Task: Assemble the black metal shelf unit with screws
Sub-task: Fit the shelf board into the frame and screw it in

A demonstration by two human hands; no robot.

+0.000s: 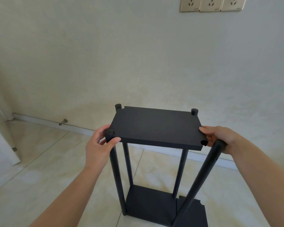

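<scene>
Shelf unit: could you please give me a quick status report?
Left hand grips near-left post. Right hand holds the top shelf and leaning near-right post. That post sits outside its corner notch. No screws visible.

Setting: a room in a home, or a similar plain indoor room. You are facing a bare off-white plastered wall [105,54] with a row of three wall sockets [211,4] at upper right, glossy beige floor tiles [39,169] below, a pale skirting board [44,122] with a door stopper [63,122] — and a white door edge [2,145] at far left.
</scene>
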